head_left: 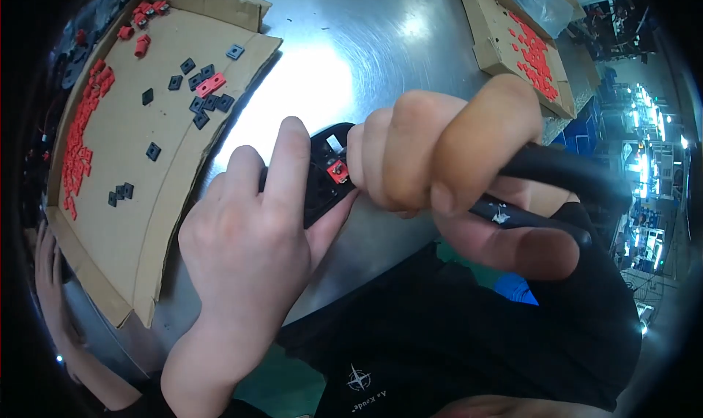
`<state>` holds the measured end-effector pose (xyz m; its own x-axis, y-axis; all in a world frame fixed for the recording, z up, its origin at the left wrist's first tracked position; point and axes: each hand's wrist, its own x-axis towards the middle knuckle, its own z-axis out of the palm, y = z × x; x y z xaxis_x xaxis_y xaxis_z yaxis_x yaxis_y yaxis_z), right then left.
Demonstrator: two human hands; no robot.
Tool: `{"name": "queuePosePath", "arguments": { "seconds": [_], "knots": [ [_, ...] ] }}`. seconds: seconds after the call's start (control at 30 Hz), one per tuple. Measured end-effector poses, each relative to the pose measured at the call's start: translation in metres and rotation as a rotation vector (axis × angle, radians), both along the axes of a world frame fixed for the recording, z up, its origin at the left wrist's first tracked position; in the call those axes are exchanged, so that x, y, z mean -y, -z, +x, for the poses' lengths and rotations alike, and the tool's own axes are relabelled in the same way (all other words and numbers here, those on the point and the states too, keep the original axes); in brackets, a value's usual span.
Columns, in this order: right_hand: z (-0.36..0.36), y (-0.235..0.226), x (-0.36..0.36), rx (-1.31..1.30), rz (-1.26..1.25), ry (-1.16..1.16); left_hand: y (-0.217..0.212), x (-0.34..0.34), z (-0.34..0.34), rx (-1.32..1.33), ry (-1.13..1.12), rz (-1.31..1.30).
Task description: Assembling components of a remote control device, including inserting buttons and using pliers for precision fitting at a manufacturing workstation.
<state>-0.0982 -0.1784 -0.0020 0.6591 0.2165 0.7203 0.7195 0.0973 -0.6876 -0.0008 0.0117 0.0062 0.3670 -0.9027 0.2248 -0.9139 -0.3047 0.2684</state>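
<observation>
My left hand [245, 220] is closed on a black plastic housing [318, 198], with the fingers over its far side and the thumb along its near edge. Set in the housing is a small red part [337, 172], with a metal-looking center and a pale strip above it. My right hand [439, 154] wraps around black-handled pliers [538, 224], whose two handles stick out to the right; the upper one is blurred. Its curled fingers touch or nearly touch the housing's right side, and they hide the pliers' jaws.
A cardboard tray [165, 198] at the left carries red pieces [88, 132] and small black square pieces [209, 99]. Another cardboard box [487, 45] with red pieces stands far right, by a clear plastic bag [538, 4]. Another person's hand [51, 279] shows at the left rim.
</observation>
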Motion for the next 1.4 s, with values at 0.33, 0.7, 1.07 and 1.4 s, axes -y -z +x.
{"name": "queuePosePath", "arguments": {
  "seconds": [0.33, 0.7, 1.07, 1.4],
  "knots": [
    [-0.011, -0.003, -0.031, -0.131, 0.239, 0.284, -0.007, -0.003, 0.004, -0.012, 0.0, 0.017],
    [-0.008, 0.002, -0.023, -0.056, 0.181, 0.22, -0.006, 0.0, 0.005, -0.035, -0.009, 0.045],
    [-0.014, 0.008, -0.035, -0.073, 0.092, 0.384, -0.005, 0.006, 0.008, -0.306, -0.068, 0.127],
    [-0.019, -0.014, -0.018, -0.241, 0.519, 0.265, -0.004, 0.002, 0.006, -0.132, -0.018, 0.042]
  ]
}}
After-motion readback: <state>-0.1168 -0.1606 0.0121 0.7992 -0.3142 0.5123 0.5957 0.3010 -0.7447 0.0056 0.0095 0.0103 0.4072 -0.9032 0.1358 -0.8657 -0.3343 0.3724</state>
